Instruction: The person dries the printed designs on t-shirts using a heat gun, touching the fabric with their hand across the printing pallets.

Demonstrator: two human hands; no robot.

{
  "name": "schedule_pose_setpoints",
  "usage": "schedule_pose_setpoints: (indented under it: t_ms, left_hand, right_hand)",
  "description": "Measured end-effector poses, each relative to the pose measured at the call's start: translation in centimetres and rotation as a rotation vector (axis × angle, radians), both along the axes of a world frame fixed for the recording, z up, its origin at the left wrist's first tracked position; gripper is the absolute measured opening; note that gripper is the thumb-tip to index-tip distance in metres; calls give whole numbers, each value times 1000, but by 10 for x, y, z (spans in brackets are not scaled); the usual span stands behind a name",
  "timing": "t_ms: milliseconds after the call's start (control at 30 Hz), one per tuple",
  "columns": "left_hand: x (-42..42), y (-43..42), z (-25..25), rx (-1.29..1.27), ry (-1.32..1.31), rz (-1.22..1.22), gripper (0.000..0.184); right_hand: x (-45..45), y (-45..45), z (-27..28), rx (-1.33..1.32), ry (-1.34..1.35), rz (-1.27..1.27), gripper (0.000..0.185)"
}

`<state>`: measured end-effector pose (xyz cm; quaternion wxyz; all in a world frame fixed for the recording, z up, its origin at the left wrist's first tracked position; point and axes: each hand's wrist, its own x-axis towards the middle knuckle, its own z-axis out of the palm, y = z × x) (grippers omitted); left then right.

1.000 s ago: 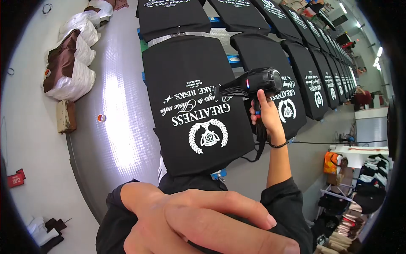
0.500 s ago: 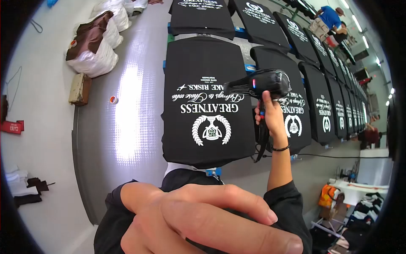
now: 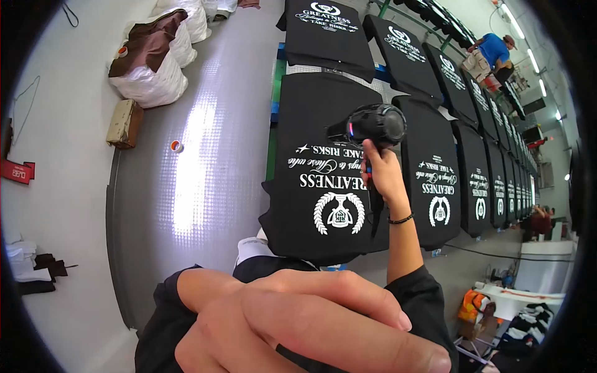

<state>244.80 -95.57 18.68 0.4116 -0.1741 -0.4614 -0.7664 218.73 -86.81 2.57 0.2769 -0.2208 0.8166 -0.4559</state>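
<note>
My right hand (image 3: 384, 171) is wrapped round the handle of a black hair dryer (image 3: 376, 123). The dryer's nozzle points left over a black T-shirt (image 3: 311, 105) stretched flat on a board. White lettering reading "GREATNESS" and a wreath emblem (image 3: 339, 213) are printed on this shirt, upside down from where I look. The dryer and its cord cover part of the lettering. Very close to the camera, my left hand (image 3: 298, 311) reaches across the bottom of the view, fingers stretched out and apart, with nothing seen in them.
More printed black shirts (image 3: 439, 180) lie on boards in long rows to the right and behind. A dark cord (image 3: 485, 253) runs to the right. White sacks (image 3: 152, 84), a box (image 3: 124, 124) and a tape roll (image 3: 176, 147) are at left. A person in blue (image 3: 494, 50) stands far off.
The view has shifted, so the shirts appear further right and lower. My right hand has swung the hair dryer leftward relative to the shirt, over its middle. My left hand stays in place.
</note>
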Motion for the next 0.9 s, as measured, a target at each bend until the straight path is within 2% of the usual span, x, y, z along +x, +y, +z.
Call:
schedule_pose_setpoints:
  t_ms: [33,100,133,233,333,367,467,567,600,700,800,900]
  left_hand:
    - [3,-5,-1,4,1,-11,42]
    - [7,-17,-1,10,9,-32,42]
    - [4,-21,-1,12,13,-41,42]
    - [5,-28,-1,20,17,-79,41]
    - [4,-36,-1,22,23,-132,41]
    - [1,-37,-1,24,25,-145,41]
    - [4,-40,-2,29,26,-184,40]
    - [9,-37,-2,28,27,-223,40]
    - [12,-36,-2,27,28,-236,40]
    - [7,-38,-2,23,20,-277,39]
    - [2,-36,-3,26,5,-324,39]
    - [5,-30,-4,27,-9,-367,38]
  right_hand:
    - [0,-1,0,3,4,-8,58]
    - [2,-3,4,-187,-368,-121,52]
    - [6,-3,10,-139,-391,-159,50]
    - [17,-2,7,-26,-67,-53,50]
    - [20,16,12,-169,-393,-202,43]
    - [25,22,13,-179,-384,-216,41]
    - [30,46,8,16,-59,-133,41]
    - [29,75,13,-151,-337,-385,41]
    - [29,84,13,-146,-318,-429,44]
    - [34,105,9,18,34,-376,52]
    - [35,137,12,-293,-425,-562,53]
    - [49,146,4,7,-3,-460,58]
